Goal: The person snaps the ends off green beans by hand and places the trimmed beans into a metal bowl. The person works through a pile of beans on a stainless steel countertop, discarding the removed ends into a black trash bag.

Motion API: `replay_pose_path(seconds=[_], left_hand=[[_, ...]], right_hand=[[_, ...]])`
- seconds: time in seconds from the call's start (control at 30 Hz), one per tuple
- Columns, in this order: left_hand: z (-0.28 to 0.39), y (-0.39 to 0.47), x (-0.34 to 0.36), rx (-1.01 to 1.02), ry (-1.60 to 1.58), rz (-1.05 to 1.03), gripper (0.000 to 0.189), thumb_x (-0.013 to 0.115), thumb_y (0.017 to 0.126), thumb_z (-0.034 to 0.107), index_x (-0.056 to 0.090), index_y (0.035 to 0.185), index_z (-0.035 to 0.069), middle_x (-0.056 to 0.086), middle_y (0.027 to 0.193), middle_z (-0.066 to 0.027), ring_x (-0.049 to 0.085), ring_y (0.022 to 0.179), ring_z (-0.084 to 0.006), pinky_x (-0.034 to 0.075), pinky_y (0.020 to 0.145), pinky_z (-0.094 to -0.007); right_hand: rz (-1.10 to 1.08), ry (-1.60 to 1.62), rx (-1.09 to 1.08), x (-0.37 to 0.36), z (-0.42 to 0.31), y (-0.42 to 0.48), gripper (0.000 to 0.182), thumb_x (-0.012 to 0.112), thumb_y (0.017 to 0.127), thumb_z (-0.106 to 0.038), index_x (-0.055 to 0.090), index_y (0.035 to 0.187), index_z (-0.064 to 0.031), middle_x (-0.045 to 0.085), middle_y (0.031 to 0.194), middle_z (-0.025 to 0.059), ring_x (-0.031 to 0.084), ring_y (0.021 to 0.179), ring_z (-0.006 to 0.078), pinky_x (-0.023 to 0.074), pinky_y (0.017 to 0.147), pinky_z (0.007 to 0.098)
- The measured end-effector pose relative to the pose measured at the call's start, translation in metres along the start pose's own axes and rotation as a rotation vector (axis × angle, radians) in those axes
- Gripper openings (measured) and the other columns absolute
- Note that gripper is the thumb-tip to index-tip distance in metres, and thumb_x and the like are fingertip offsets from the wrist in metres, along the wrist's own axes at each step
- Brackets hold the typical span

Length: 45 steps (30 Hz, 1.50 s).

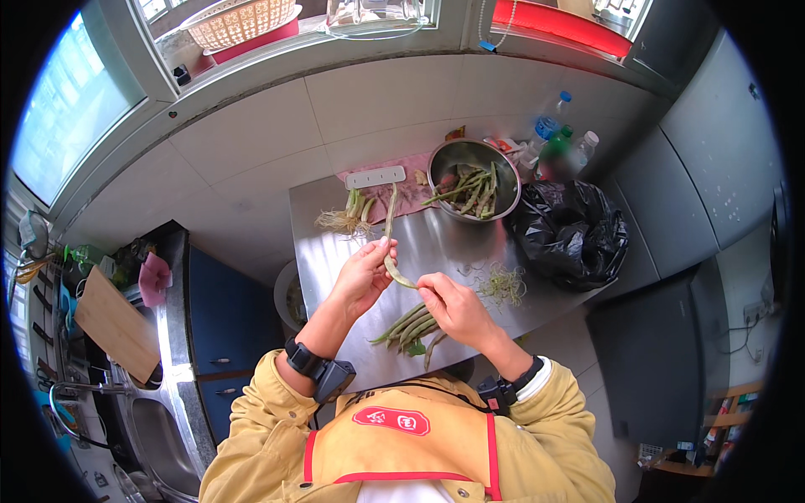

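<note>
One long green bean [391, 220] is held between my two hands over a stainless steel table [339, 251]. My left hand [368, 273] grips its middle, the upper part pointing away from me. The fingertips of my right hand [456, 308] pinch its near end. Below my hands lies a bunch of whole beans [409, 327], with a small green leaf by it. A metal bowl [512, 201] farther back holds several beans. Thin stringy trimmings [503, 284] form a small heap to the right of my right hand.
Scallion ends with roots [352, 217] and a white power strip [375, 177] are at the back left, near a pink cloth or paper. A black plastic bag [569, 232] and plastic bottles [556, 141] stand right of the bowl. A sink [163, 440] is at the far left.
</note>
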<state>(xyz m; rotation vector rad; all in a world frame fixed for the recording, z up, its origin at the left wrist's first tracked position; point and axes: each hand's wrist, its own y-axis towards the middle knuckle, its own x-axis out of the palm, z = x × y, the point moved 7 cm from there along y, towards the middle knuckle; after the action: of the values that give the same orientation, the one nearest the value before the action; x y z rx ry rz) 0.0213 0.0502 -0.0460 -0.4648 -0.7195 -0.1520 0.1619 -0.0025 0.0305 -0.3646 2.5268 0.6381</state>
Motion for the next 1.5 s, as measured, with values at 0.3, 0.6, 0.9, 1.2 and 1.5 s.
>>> replay_pose_path(seconds=[0.3,0.6,0.9,1.2,1.5], left_hand=[[-0.025,-0.004,0.019,-0.127,0.049,-0.145,0.026,0.048,0.094,0.026,0.056,0.106,0.004,0.052,0.080,0.0024,0.051,0.070,-0.0065,0.046,0.064,-0.0208],[-0.026,-0.024,0.018,-0.293,0.327,-0.299,0.034,0.048,0.094,0.027,0.057,0.111,0.000,0.049,0.080,0.0035,0.044,0.067,-0.0052,0.041,0.062,-0.0201],[-0.022,-0.036,-0.016,-0.371,0.533,-0.357,0.033,0.047,0.095,0.026,0.059,0.110,-0.002,0.050,0.077,0.0032,0.044,0.066,-0.0066,0.040,0.060,-0.0212],[-0.018,-0.037,-0.005,-0.426,0.992,-0.579,0.031,0.048,0.094,0.026,0.061,0.111,0.003,0.051,0.076,0.0021,0.046,0.067,-0.0076,0.041,0.063,-0.0229],[-0.023,-0.048,0.041,-0.037,1.376,-0.888,0.032,0.050,0.093,0.026,0.056,0.117,0.005,0.063,0.098,-0.0089,0.058,0.094,-0.0183,0.043,0.085,-0.0304]], right_hand=[[-0.128,0.154,-0.120,0.009,-0.015,-0.001,0.010,0.053,0.086,-0.004,0.052,0.096,-0.0033,0.057,0.080,0.0119,0.057,0.068,0.0295,0.0454,0.061,0.0342],[0.359,0.200,0.178,-0.075,0.052,0.011,0.010,0.047,0.093,-0.012,0.052,0.090,-0.0035,0.047,0.063,-0.0007,0.047,0.051,0.0057,0.0393,0.046,0.0209],[0.236,-0.369,0.328,-0.123,0.100,-0.032,0.015,0.053,0.087,-0.020,0.054,0.087,-0.0043,0.059,0.075,0.0189,0.058,0.068,0.0369,0.0460,0.060,0.0400],[-0.312,-0.186,0.194,-0.057,0.045,-0.022,0.024,0.057,0.085,-0.023,0.058,0.105,-0.0094,0.062,0.083,0.0138,0.059,0.078,0.0329,0.0467,0.066,0.0370],[-0.504,0.254,0.251,-0.032,0.026,-0.022,0.018,0.056,0.088,-0.017,0.058,0.079,-0.0015,0.053,0.065,0.0033,0.045,0.057,0.0100,0.0376,0.053,0.0258]])
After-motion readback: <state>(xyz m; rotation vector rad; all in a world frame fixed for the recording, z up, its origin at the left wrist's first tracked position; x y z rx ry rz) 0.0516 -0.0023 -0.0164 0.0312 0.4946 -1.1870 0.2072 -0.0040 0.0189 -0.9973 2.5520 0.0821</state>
